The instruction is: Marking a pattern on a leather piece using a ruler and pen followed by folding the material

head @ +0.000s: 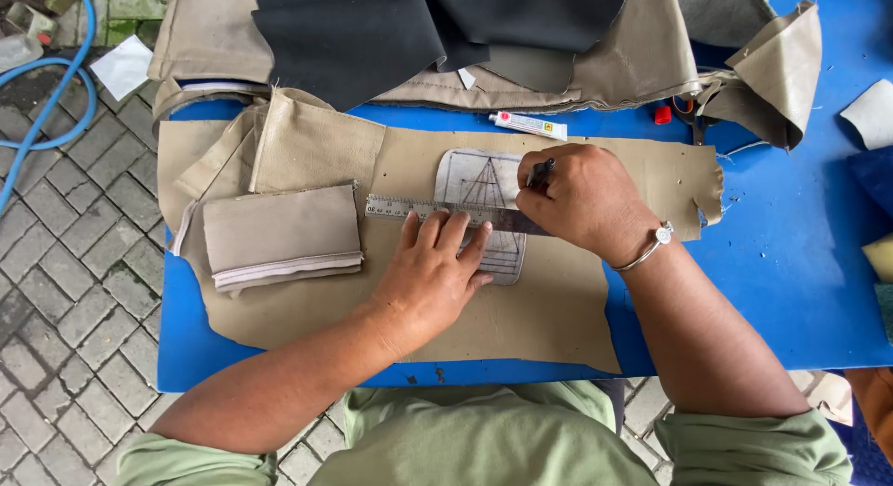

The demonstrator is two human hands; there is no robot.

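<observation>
I have my left hand (433, 277) flat and open, fingers spread forward and pressing down on a metal ruler (446, 212) that lies across a pale rounded template (484, 184) marked with triangle lines. My right hand (581, 199) is curled into a fist around a dark pen (540, 173), its tip down at the ruler's upper edge on the template; a silver bracelet (651, 247) sits at that wrist. Both forearms reach up from the bottom of the view, green sleeves pushed back. Template and ruler rest on a large tan leather sheet (558, 309) spread over a blue table (800, 263). Left of my left hand lies a folded tan piece (279, 235) on the sheet. Beyond the sheet I see black fabric (372, 30), more tan pieces heaped together, and a small white glue tube (528, 124) on the table. The floor at left is grey paving blocks (65, 263), with a blue hose (56, 86) looping across them.
</observation>
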